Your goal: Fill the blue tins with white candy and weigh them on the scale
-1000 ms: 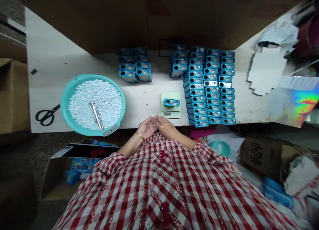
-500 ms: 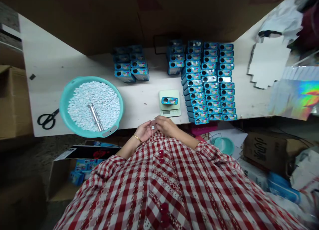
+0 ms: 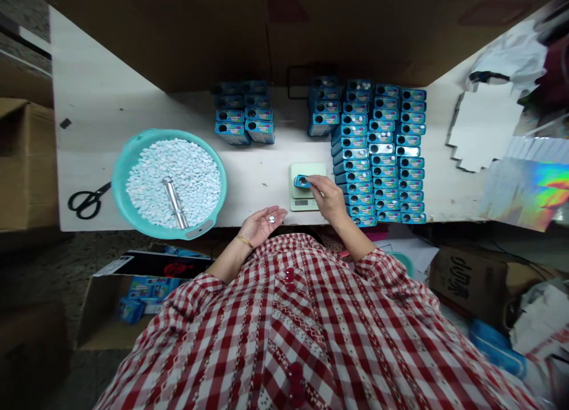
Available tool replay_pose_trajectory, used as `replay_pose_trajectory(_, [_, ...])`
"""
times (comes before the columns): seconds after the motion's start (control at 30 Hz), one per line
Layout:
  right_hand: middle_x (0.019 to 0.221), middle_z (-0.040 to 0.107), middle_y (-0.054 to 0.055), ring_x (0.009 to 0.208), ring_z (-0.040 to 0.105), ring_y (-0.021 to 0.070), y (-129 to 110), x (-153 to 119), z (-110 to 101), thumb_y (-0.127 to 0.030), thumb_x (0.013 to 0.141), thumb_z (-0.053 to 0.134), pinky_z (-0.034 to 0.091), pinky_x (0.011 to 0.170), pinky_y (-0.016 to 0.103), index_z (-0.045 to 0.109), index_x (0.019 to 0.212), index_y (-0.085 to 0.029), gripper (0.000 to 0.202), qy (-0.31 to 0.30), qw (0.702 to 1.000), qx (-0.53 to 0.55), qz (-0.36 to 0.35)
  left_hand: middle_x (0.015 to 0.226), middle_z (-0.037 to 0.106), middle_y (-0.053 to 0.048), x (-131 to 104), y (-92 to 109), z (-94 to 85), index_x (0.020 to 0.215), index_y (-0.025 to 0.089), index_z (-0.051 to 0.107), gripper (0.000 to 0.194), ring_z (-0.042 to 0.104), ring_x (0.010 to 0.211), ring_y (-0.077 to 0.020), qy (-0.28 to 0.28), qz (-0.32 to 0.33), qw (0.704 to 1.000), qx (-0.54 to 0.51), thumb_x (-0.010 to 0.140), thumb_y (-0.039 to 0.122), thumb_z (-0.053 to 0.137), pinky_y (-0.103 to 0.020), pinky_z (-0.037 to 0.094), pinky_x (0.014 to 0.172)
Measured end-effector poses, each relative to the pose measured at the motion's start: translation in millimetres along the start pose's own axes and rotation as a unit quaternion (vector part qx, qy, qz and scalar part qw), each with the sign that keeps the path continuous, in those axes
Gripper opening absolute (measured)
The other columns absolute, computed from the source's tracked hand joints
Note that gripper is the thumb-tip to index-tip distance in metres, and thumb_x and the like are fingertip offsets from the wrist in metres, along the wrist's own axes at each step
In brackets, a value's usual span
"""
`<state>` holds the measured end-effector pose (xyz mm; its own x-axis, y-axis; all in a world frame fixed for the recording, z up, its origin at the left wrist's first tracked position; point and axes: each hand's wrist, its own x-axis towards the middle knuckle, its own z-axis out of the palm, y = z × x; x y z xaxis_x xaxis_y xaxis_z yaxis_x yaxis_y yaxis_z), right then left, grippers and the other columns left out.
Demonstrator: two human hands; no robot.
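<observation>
My left hand (image 3: 263, 225) is palm up at the table's front edge, with small white tablets (image 3: 271, 219) lying in it. Its fingers are stretched out. On the pale green scale (image 3: 307, 203) stands a blue box (image 3: 300, 181) with a dark round opening. My right hand (image 3: 328, 197) reaches over the scale, its fingertips closed on the right end of that box. To the left, a teal basin (image 3: 119, 179) holds many white tablets and a metal scoop (image 3: 175, 202).
Rows of blue boxes (image 3: 381, 161) stand right of the scale, some with tablets on top. More blue boxes (image 3: 259, 128) are behind. Black scissors (image 3: 86, 204) lie left of the basin. A large cardboard box (image 3: 213, 37) overhangs the back. White card (image 3: 484, 125) lies at right.
My right hand has left my left hand and moved right to the box on the scale, closing on it. My left hand has opened flatter. The whole view has shifted slightly.
</observation>
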<state>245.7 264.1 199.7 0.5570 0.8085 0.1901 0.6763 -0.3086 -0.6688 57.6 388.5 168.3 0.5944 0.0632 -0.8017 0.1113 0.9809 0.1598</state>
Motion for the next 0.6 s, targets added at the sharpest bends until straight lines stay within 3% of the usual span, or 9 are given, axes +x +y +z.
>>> replay_pose_trajectory(0.1, [0.100,0.067,0.007,0.097,0.062,0.0179,2.0,-16.3,-15.4,-0.026,0.091,0.041,0.051,0.088,0.037,0.065,0.099,-0.022,0.026,0.047,0.998,-0.016,0.043,0.098,0.069,-0.017,-2.1,-1.1,-1.7,0.095,0.005,0.063,0.022,0.066,0.096,-0.0208,0.014,0.012,1.000,-0.003,0.080,0.008,0.047,-0.031,0.052,0.090])
replay_pose_trajectory(0.27, [0.092,0.067,0.007,0.089,0.062,0.0194,23.7,-38.5,-30.6,-0.029,0.088,0.045,0.053,0.079,0.037,0.067,0.095,-0.022,0.024,0.094,0.988,-0.041,0.116,0.097,0.068,-0.015,-2.6,0.6,-6.4,0.100,0.005,0.061,0.040,0.065,0.098,-0.0185,0.042,0.037,0.998,0.020,0.065,-0.010,0.046,-0.028,0.050,0.094])
replay_pose_trajectory(0.43, [0.114,0.058,0.012,0.102,0.056,0.0221,35.4,-38.3,-31.1,-0.035,0.086,0.049,0.054,0.074,0.036,0.058,0.116,-0.020,0.035,0.043,0.992,-0.029,0.116,0.091,0.068,-0.013,-4.8,9.8,-8.5,0.090,0.006,0.062,0.028,0.067,0.086,-0.0129,0.086,0.073,0.993,0.023,0.070,-0.009,0.049,-0.018,0.053,0.077])
replay_pose_trajectory(0.6, [0.124,0.052,0.013,0.117,0.047,0.0257,32.9,-24.4,-19.3,-0.036,0.082,0.056,0.047,0.092,0.044,0.051,0.126,-0.020,0.047,-0.011,0.996,-0.042,0.074,0.066,0.062,-0.002,-14.5,34.8,-11.2,0.082,0.010,0.062,0.012,0.054,0.052,-0.0031,0.117,0.172,0.978,0.029,0.073,0.003,0.059,-0.010,0.043,0.048])
